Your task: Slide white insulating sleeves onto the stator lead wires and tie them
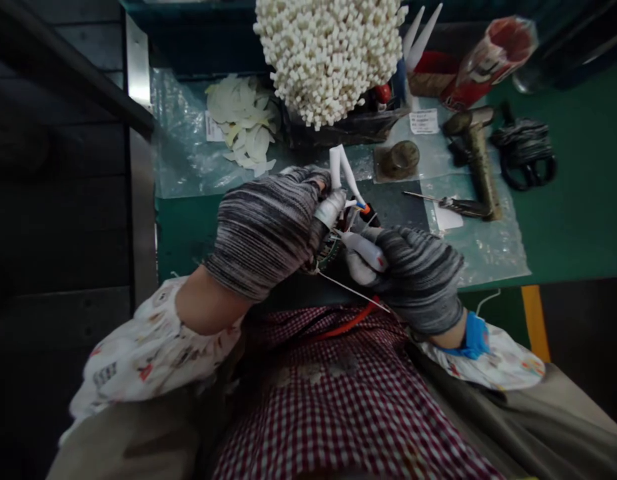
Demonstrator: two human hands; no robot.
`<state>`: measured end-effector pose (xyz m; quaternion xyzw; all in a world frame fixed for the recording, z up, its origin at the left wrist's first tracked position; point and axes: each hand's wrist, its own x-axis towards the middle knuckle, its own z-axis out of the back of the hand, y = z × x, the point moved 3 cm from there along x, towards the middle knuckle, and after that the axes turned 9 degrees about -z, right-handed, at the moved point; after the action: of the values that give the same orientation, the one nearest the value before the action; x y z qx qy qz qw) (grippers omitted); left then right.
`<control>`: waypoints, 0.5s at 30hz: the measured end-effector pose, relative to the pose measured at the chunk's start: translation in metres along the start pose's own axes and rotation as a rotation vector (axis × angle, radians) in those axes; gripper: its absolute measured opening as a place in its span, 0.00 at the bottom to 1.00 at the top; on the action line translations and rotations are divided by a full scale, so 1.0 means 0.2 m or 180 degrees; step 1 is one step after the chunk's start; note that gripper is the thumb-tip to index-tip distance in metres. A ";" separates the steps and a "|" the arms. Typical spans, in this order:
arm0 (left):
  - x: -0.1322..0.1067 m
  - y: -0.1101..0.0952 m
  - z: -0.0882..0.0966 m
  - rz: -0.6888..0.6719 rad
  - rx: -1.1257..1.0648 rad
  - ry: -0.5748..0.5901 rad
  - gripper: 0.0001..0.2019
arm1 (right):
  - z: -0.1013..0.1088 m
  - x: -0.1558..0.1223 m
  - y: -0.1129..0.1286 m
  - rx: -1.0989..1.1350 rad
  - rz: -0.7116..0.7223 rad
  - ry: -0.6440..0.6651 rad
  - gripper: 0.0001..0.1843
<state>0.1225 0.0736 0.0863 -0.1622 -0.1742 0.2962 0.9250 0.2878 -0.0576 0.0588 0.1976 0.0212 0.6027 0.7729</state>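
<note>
**Both gloved hands closed on a small wired part**

While I lean over the green bench (578, 220), my left hand (266, 230) is curled shut around a small wired part (333, 243), the gloved fingers (303, 180) wrapped over its top so that most of it is hidden. A white sleeve (341, 167) stands up out of that grip, just past my fingertips, forked into two strips. Below it, a few coloured wire ends (361, 207) show between my two hands.

My right hand (413, 277) is closed too. Its thumb and forefinger (363, 247), capped in pale fingertip covers, pinch against the part from the right side, touching it. A thin wire (353, 290) runs from under my left palm down across my right hand, and a red wire (351, 323) lies just below it over my checked apron (338, 407).

Beyond my fingers, well apart, sits a heap of white tubes (328, 53). To the left of it lie pale cut slips (243, 123) on clear plastic. To the right of my right hand, near it, a screwdriver (448, 203) rests on the plastic, with a brass tool (481, 160) beside it and a black coil (526, 150) farther out.
</note>
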 end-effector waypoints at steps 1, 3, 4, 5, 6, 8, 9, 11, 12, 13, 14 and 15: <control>0.02 0.00 0.00 -0.0011 -0.0016 0.0058 0.24 | 0.00 0.00 0.00 -0.0024 0.0050 -0.0049 0.17; 0.04 0.00 -0.01 -0.0087 0.0059 0.0130 0.25 | 0.01 0.00 0.00 0.0015 0.0079 -0.0128 0.15; 0.05 0.00 -0.01 -0.0129 0.0132 0.0133 0.25 | 0.02 -0.01 -0.01 0.0107 0.0051 -0.0128 0.13; 0.05 0.01 -0.02 -0.0169 0.0189 0.0122 0.25 | 0.02 -0.02 -0.02 0.0253 0.0001 -0.0096 0.12; 0.06 0.01 -0.03 -0.0199 0.0205 0.0082 0.24 | 0.02 -0.03 -0.04 0.0453 -0.0070 -0.0077 0.11; 0.05 0.03 -0.04 -0.0204 0.0111 -0.0107 0.24 | 0.03 -0.06 -0.10 0.0948 -0.0363 -0.0088 0.10; 0.04 0.04 -0.05 -0.0204 0.0031 -0.0244 0.24 | 0.03 -0.07 -0.14 0.1201 -0.0574 -0.0130 0.10; 0.01 0.06 -0.04 -0.0197 -0.0122 -0.0528 0.25 | 0.04 -0.06 -0.23 0.1614 -0.1015 -0.0227 0.11; 0.00 0.06 -0.04 -0.0202 -0.0189 -0.0626 0.25 | 0.03 -0.04 -0.28 0.1720 -0.1160 -0.0285 0.13; -0.02 0.07 -0.03 -0.0242 -0.0240 -0.0653 0.25 | 0.03 0.00 -0.32 0.1766 -0.1228 -0.0341 0.15; -0.04 0.07 -0.03 -0.0301 -0.0257 -0.0609 0.26 | 0.01 0.05 -0.36 0.1787 -0.1212 -0.0404 0.17; -0.07 0.07 -0.02 -0.0350 -0.0225 -0.0519 0.26 | 0.00 0.12 -0.39 0.1777 -0.1152 -0.0482 0.18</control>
<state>0.1074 0.0749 0.0747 -0.1603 -0.2678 0.2509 0.9163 0.3672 -0.0497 0.0372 0.4388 0.1626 0.4102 0.7828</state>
